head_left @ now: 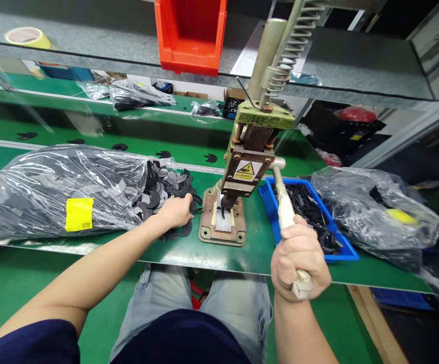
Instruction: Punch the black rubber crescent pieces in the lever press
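A hand-lever press (pixel 245 167) stands on the bench before me, a warning label on its front. My right hand (pixel 300 258) is wrapped round its lever handle (pixel 285 205), which is covered in pale tape and pulled down toward me. Under the ram, a small black piece (pixel 222 210) shows on the white plate of the press base (pixel 223 237). My left hand (pixel 177 210) is closed beside the base, with a thin black curved piece (pixel 196 209) at its fingertips. Around that hand lie flat black and grey curved pieces (pixel 153 198), spilling from a clear plastic bag (pixel 52 187).
A blue tray (pixel 350 253) of small black parts sits right of the press, beside another plastic bag (pixel 378 207). Behind runs a green belt (pixel 189 144) with several black pieces spaced along it. Overhead, a shelf (pixel 109 48) carries an orange bin (pixel 191 58) and a tape roll (pixel 28 38).
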Tool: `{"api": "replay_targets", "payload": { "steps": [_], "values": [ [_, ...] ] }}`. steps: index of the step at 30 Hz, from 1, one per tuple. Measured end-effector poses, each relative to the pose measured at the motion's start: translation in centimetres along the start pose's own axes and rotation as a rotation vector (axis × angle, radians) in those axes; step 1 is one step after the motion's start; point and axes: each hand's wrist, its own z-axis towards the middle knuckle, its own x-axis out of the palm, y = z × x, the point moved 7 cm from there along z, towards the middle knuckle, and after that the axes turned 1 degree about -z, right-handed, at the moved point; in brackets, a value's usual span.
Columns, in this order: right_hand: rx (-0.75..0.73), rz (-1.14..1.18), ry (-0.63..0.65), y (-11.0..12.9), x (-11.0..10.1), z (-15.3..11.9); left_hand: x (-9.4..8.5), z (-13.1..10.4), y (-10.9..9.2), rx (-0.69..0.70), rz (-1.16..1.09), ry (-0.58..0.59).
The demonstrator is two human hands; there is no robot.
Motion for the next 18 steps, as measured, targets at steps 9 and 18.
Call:
{"api": "replay_targets", "payload": {
  "steps": [9,18],
  "values": [
    [-0.009,0.004,-0.031,0.1,0.1,0.0,-2.4,-4.7,0.3,0.110,-0.652,0.045],
    [-0.008,-0.004,-0.051,0.1,0.2,0.1,3.1,-8.3,0.0,0.058,-0.778,0.070]
  ]
}}
